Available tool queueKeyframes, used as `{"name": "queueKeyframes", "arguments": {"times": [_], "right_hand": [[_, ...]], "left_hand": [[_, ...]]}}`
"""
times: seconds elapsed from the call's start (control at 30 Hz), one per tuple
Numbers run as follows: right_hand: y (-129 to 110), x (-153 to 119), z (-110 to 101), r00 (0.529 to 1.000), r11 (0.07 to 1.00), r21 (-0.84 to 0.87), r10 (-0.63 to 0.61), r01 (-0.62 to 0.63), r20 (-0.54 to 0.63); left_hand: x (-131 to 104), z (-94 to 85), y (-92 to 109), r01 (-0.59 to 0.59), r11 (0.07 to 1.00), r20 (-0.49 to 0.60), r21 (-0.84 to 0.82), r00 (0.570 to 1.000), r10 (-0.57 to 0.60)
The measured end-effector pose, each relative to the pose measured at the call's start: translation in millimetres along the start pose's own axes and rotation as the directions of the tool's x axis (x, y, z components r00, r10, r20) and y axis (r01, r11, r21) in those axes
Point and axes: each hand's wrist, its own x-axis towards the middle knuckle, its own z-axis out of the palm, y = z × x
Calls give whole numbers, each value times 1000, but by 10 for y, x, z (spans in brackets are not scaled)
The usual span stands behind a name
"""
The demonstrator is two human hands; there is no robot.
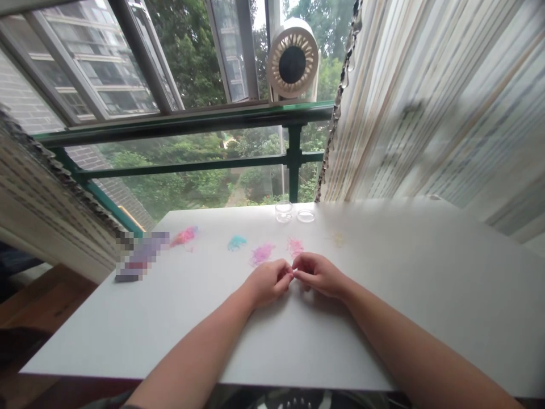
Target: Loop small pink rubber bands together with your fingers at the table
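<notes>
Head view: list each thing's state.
Left hand, fingers curled, grip unclear
Right hand, fingers curled, grip unclear
Purple pile, loose
Pink pile near hands, loose
Teal pile, loose
Pale yellow pile, loose
Leftmost pile, loose
Clear container, upright
Clear round piece, lying flat
Fan, upright, running unclear

Striped curtains (426,113) flank a daylit window (138,57) behind a white table (451,301)

I see two low, loose heaps of small pieces, scattered flat on the white tabletop (179,318). The lilac heap (262,254) spreads wider; the pink heap (295,246) lies to its right, near but apart. I cannot distinguish the shape of single pieces.
</notes>
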Motion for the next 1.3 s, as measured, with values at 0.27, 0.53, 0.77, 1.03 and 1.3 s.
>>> {"name": "queueKeyframes", "arguments": {"times": [0.27,0.53,0.77,1.03,1.3], "right_hand": [[-42,-13,-20,1000,998,-58,9,-8,15],[-90,-17,-5,1000,998,-58,29,-29,1],[-70,-2,-10,999,996,-82,40,-41,-24],[-72,-5,-8,998,996,-76,49,-52,-42],[-77,-3,-6,998,996,-83,39,-42,-38]], "left_hand": [[17,-32,-22,18,995,26,-93,1000,-16],[26,-58,-47,48,985,44,-165,998,-41],[54,-32,-122,80,922,40,-379,997,-70],[47,-50,-139,55,922,47,-383,998,-40],[50,-36,-93,58,969,33,-239,998,-51]]}}
